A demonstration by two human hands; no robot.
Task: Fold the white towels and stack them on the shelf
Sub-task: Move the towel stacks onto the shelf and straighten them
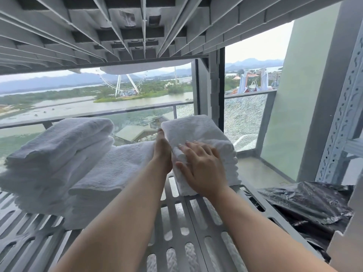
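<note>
A folded white towel stack [198, 132] lies on the grey slotted shelf [188, 228], right of centre. My right hand [202, 167] rests flat on its top near edge, fingers spread. My left hand [162, 152] presses edge-on against the stack's left side, fingers straight and pointing away from me. A taller pile of folded white towels [59, 150] sits at the left, with a lower folded towel [114, 169] between the two piles.
Another slotted shelf [137, 26] hangs close overhead. A perforated metal upright [341, 122] stands at the right. Crumpled black plastic sheeting [306, 205] lies beside the shelf's right edge. Beyond the shelf are a window and a balcony railing [98, 112].
</note>
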